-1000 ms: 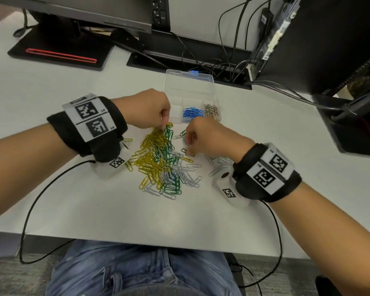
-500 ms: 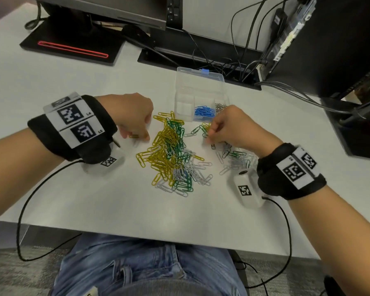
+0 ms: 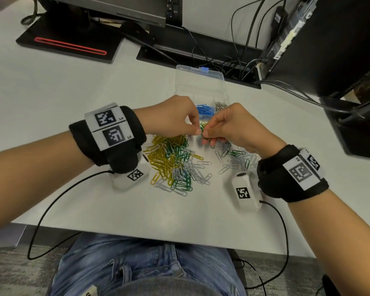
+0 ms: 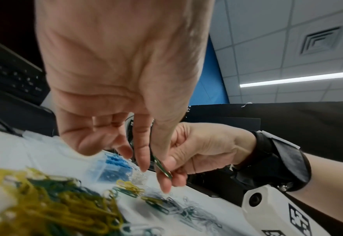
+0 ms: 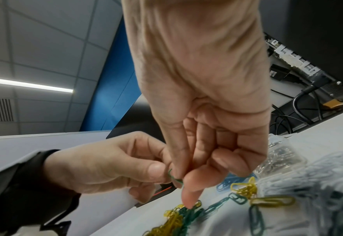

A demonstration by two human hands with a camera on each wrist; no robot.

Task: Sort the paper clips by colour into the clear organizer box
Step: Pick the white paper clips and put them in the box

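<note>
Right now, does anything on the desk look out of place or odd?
Nothing damaged. Loose paper clips of mixed colours lie unsorted on the desk, and both hands pinch green clips near the organizer box.

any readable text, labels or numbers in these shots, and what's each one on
"L4": beside the upper square code tag on the left wristband.
"L5": beside the lower tag on the same band.
Small print beside the tags on the right wristband: too small to read.
Keys of the black keyboard: blurred, unreadable.
The tags themselves are black-and-white patterns, not words.
The clear organizer box shows no lettering.
</note>
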